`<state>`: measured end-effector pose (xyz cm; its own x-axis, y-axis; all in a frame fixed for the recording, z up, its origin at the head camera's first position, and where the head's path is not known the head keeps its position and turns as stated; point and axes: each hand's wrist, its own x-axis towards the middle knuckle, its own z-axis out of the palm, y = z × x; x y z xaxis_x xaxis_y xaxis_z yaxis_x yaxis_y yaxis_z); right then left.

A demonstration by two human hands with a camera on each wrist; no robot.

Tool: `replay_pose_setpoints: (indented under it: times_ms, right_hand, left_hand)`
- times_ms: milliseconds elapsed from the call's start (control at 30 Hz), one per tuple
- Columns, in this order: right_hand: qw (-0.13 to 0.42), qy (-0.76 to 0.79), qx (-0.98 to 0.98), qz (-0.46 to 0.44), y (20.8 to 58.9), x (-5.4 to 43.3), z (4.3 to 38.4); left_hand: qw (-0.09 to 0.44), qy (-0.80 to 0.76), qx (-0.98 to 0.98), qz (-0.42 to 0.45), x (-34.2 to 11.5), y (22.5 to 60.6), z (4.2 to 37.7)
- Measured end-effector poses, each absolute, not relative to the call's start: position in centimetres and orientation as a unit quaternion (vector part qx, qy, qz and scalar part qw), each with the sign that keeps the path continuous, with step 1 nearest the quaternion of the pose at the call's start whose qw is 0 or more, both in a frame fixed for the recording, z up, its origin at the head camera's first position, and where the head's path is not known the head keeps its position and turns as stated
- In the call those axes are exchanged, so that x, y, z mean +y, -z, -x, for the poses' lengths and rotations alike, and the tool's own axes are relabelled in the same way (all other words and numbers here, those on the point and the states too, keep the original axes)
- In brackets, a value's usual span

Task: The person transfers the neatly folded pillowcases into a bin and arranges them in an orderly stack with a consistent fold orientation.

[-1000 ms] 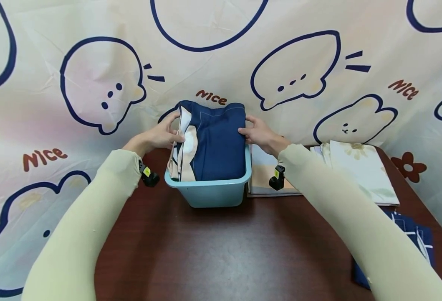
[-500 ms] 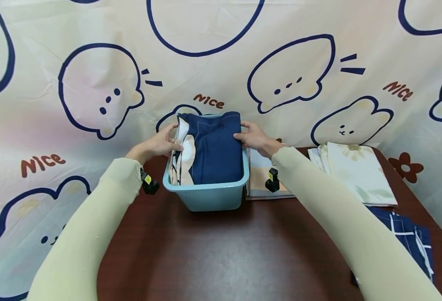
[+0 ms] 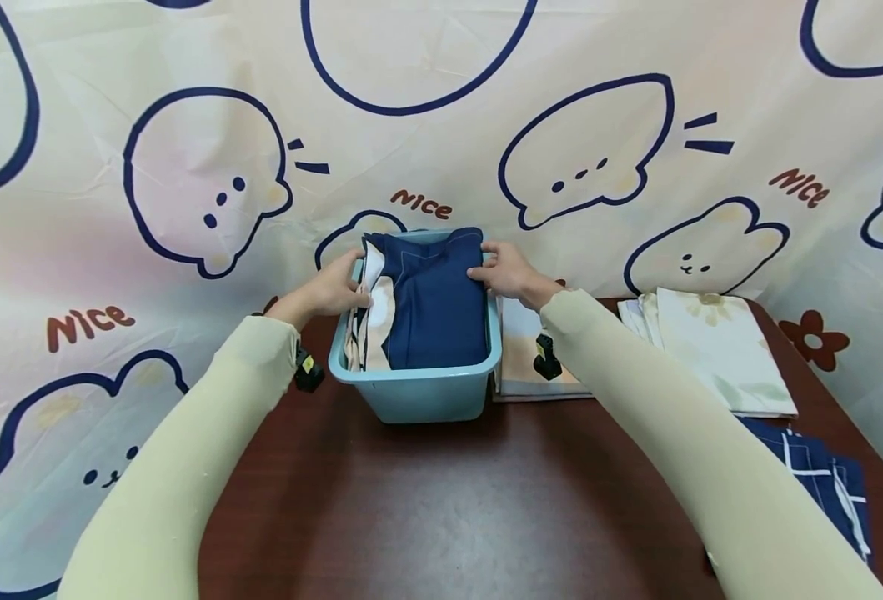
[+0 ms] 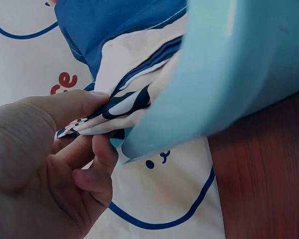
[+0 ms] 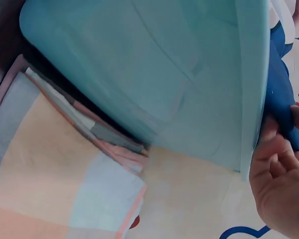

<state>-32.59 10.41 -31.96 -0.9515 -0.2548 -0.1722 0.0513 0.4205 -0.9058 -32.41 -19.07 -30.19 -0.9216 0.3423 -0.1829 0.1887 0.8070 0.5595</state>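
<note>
A folded navy cloth (image 3: pixel 441 304) with a white-and-peach patterned side stands in a light-blue plastic bin (image 3: pixel 422 396). Its top edge is near the level of the bin's back rim. My left hand (image 3: pixel 330 287) pinches the layered left edge; in the left wrist view the thumb of that hand (image 4: pixel 55 149) lies on top of the layers, with fingers beneath. On the opposite side, my right hand (image 3: pixel 512 273) pinches the navy edge beside the bin's right rim. The right wrist view shows this hand (image 5: pixel 284 169) gripping the cloth just past the rim. The cloth's lower part is hidden inside the bin.
A folded checked cloth (image 3: pixel 534 367) lies right of the bin. Farther right are a folded white floral cloth (image 3: pixel 719 346) and a navy cloth with white lines (image 3: pixel 812 467), partly behind the right sleeve. The brown table (image 3: pixel 441 508) meets a printed fabric backdrop (image 3: pixel 411 150).
Both hands have lowered the navy cloth slightly into the bin, and more of the bin's back rim shows. Over the last half second, the left hand and its cloth edge shift slightly right.
</note>
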Motion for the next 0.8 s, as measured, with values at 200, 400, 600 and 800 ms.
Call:
replay_pose_setpoints:
  times_ms: [200,400,600,800]
  right_hand:
    - [0.111,0.487,0.864,0.059,32.3,10.0,32.5]
    - [0.102,0.460,0.880,0.060,33.2,9.6,32.7]
    - [0.087,0.435,0.894,0.061,33.8,9.5,32.9]
    - [0.075,0.416,0.904,0.064,33.9,9.3,33.2]
  left_hand:
    - [0.144,-0.275,0.941,-0.136,-19.2,30.8,32.4]
    - [0.144,-0.263,0.948,-0.111,-19.3,31.6,32.4]
    - [0.143,-0.251,0.951,-0.111,-18.8,32.0,32.5]
    - [0.147,-0.243,0.952,-0.111,-18.6,32.4,32.6]
